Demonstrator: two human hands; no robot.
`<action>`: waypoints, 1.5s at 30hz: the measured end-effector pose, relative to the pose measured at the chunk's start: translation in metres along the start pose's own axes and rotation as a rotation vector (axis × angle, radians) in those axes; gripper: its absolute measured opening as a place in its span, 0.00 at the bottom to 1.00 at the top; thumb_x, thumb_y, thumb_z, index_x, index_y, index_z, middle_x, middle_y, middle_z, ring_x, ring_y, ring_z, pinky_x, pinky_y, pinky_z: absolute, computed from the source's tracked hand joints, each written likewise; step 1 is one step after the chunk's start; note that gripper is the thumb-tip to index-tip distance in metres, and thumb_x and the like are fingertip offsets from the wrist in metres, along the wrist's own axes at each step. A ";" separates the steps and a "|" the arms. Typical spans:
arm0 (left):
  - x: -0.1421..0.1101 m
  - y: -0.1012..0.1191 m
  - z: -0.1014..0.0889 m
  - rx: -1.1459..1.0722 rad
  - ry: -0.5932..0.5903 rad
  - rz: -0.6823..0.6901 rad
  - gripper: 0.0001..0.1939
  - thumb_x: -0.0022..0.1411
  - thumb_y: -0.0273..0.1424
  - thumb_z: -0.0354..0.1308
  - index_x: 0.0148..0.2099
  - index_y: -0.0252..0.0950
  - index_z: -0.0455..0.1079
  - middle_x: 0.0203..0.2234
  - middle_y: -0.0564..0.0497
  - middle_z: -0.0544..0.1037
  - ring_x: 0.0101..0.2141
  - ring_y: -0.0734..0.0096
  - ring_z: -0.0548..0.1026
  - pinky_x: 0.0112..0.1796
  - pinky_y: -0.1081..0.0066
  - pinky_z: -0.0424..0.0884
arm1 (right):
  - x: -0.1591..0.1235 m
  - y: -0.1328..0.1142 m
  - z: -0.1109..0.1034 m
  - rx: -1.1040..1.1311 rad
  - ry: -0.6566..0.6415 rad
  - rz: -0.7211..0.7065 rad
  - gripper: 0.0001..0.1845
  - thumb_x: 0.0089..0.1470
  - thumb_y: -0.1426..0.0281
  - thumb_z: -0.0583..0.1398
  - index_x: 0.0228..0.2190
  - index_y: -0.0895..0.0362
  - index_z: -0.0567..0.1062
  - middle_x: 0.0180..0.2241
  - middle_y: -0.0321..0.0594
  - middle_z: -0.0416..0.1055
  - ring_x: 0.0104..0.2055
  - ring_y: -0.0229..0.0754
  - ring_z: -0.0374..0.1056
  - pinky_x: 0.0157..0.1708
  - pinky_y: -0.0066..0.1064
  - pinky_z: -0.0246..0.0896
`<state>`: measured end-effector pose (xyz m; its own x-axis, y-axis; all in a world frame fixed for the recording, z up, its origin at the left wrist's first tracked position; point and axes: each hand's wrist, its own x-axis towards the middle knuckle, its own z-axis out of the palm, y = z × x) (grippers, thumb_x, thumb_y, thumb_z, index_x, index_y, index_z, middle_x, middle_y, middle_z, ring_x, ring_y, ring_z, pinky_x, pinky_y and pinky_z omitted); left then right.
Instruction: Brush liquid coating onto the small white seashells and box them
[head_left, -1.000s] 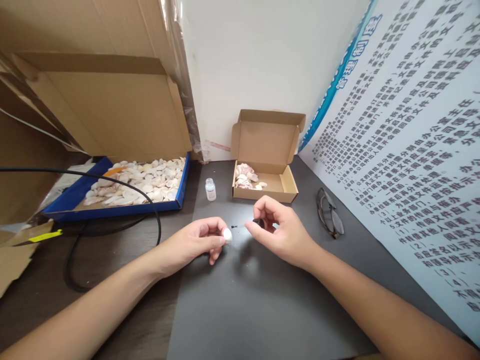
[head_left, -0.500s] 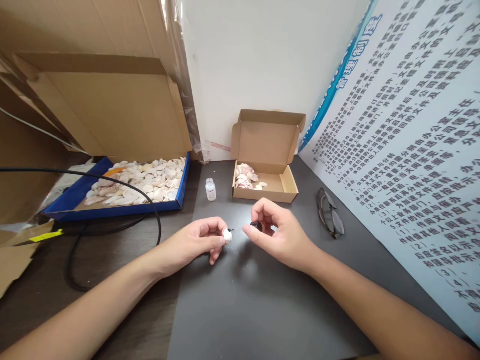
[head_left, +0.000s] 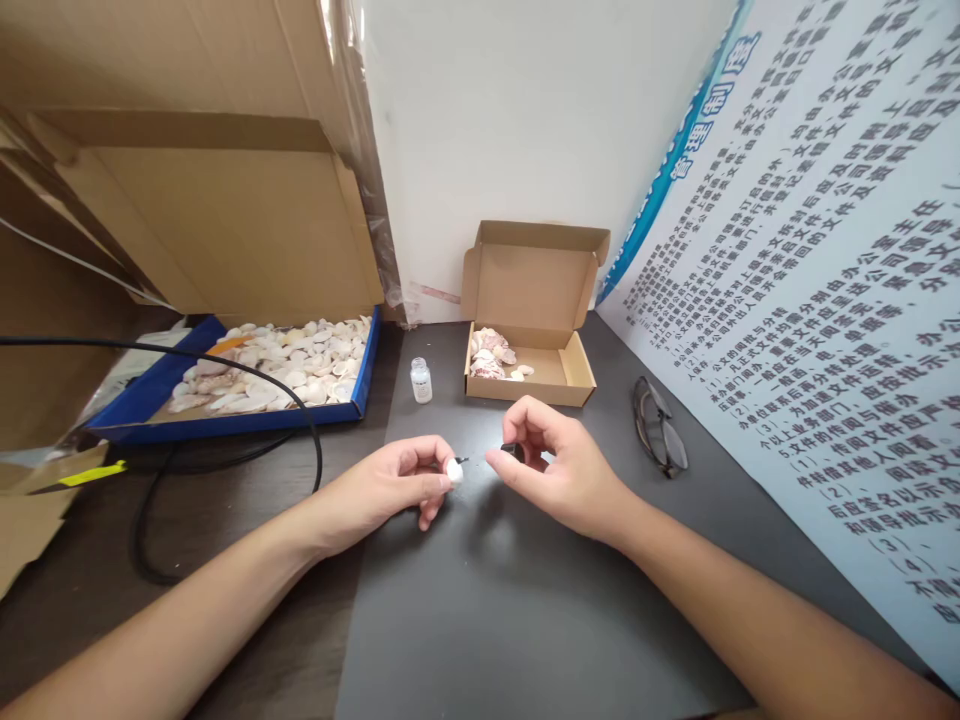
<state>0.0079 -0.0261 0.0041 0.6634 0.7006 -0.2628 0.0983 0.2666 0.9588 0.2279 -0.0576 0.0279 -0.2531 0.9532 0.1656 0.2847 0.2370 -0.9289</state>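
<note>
My left hand (head_left: 409, 478) is closed, pinching a small white shell (head_left: 454, 472) between thumb and fingertips. A short dark tip (head_left: 463, 460) shows just behind the shell; what it belongs to is unclear. To the right, my right hand (head_left: 553, 458) holds a small black cap-like piece (head_left: 513, 451) between thumb and fingers, partly hidden by them. A gap separates the two hands. Beyond them stands a small clear glass bottle (head_left: 421, 381) with a white label and no lid on it. Behind my right hand, an open cardboard box (head_left: 525, 390) contains several shells (head_left: 491, 355).
A blue-sided box (head_left: 247, 425) full of pale shells lies open at the left. A black cable (head_left: 319, 450) loops in front of it. Folded glasses (head_left: 660, 428) rest at the right, beside a large printed sheet (head_left: 810, 300). White specks dot the dark tabletop (head_left: 480, 620).
The white shell has turned slightly in my left fingers. Both hands otherwise keep their places and their holds.
</note>
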 end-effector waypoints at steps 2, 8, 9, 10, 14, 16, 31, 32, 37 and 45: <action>0.000 0.000 0.000 0.002 0.001 0.002 0.15 0.58 0.39 0.64 0.36 0.36 0.65 0.21 0.58 0.68 0.23 0.77 0.64 0.26 0.75 0.64 | 0.000 0.000 0.000 0.014 0.008 -0.004 0.12 0.52 0.66 0.63 0.29 0.54 0.62 0.24 0.28 0.56 0.23 0.32 0.51 0.23 0.27 0.50; 0.000 -0.001 -0.001 -0.003 0.001 0.001 0.15 0.57 0.39 0.64 0.37 0.36 0.65 0.21 0.57 0.68 0.23 0.77 0.65 0.26 0.75 0.64 | 0.001 0.001 0.000 -0.036 0.011 -0.006 0.12 0.52 0.66 0.63 0.29 0.54 0.63 0.23 0.28 0.56 0.23 0.32 0.51 0.23 0.27 0.49; 0.000 -0.001 -0.001 -0.003 0.000 0.002 0.14 0.58 0.39 0.64 0.37 0.36 0.65 0.21 0.57 0.68 0.23 0.77 0.65 0.26 0.75 0.64 | 0.001 0.001 -0.001 -0.018 0.019 -0.012 0.12 0.53 0.66 0.63 0.29 0.54 0.63 0.23 0.28 0.56 0.23 0.32 0.51 0.24 0.27 0.50; 0.000 -0.001 -0.001 -0.003 -0.002 0.002 0.14 0.58 0.39 0.64 0.37 0.36 0.65 0.21 0.57 0.68 0.23 0.77 0.65 0.26 0.75 0.64 | 0.001 0.000 -0.001 0.008 0.013 -0.016 0.12 0.53 0.66 0.63 0.29 0.54 0.63 0.23 0.29 0.57 0.23 0.33 0.51 0.24 0.27 0.51; 0.000 -0.001 -0.001 -0.007 0.000 0.001 0.15 0.57 0.39 0.64 0.37 0.36 0.65 0.21 0.57 0.68 0.23 0.77 0.65 0.26 0.75 0.64 | 0.001 -0.001 -0.002 -0.005 -0.011 -0.005 0.12 0.52 0.66 0.63 0.29 0.54 0.63 0.24 0.29 0.58 0.23 0.33 0.52 0.24 0.27 0.50; 0.000 -0.001 -0.001 -0.005 0.007 0.004 0.15 0.57 0.40 0.65 0.37 0.36 0.65 0.21 0.57 0.68 0.23 0.77 0.65 0.26 0.75 0.64 | 0.001 -0.001 -0.003 -0.014 0.016 -0.009 0.12 0.52 0.66 0.63 0.29 0.54 0.63 0.23 0.29 0.57 0.23 0.33 0.51 0.24 0.27 0.50; 0.000 0.000 0.000 -0.027 0.008 -0.001 0.14 0.56 0.38 0.65 0.36 0.35 0.66 0.22 0.57 0.68 0.23 0.77 0.65 0.25 0.75 0.64 | 0.002 -0.001 -0.004 -0.048 -0.037 0.003 0.11 0.51 0.68 0.63 0.29 0.54 0.63 0.25 0.30 0.58 0.24 0.33 0.52 0.24 0.27 0.51; 0.000 0.000 0.001 -0.024 0.010 -0.003 0.14 0.56 0.38 0.65 0.36 0.35 0.65 0.22 0.57 0.68 0.23 0.77 0.65 0.25 0.75 0.64 | 0.002 -0.001 -0.004 -0.026 -0.032 -0.004 0.11 0.52 0.67 0.63 0.29 0.54 0.63 0.25 0.30 0.59 0.24 0.33 0.52 0.24 0.27 0.51; -0.001 0.002 0.001 -0.027 0.008 -0.003 0.14 0.56 0.38 0.65 0.36 0.35 0.66 0.22 0.57 0.68 0.23 0.77 0.65 0.26 0.75 0.64 | 0.002 0.002 -0.003 -0.057 -0.029 -0.010 0.11 0.52 0.67 0.62 0.29 0.54 0.63 0.25 0.30 0.59 0.24 0.33 0.53 0.25 0.27 0.52; 0.000 0.002 0.001 -0.029 0.003 -0.001 0.14 0.57 0.38 0.64 0.36 0.35 0.66 0.21 0.57 0.68 0.23 0.77 0.65 0.26 0.75 0.65 | 0.002 0.001 -0.004 0.024 -0.015 -0.002 0.11 0.53 0.66 0.62 0.29 0.54 0.63 0.24 0.29 0.57 0.24 0.33 0.50 0.24 0.27 0.50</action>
<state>0.0085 -0.0261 0.0058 0.6614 0.7020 -0.2642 0.0773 0.2865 0.9550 0.2314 -0.0544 0.0282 -0.2672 0.9497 0.1631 0.2621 0.2345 -0.9361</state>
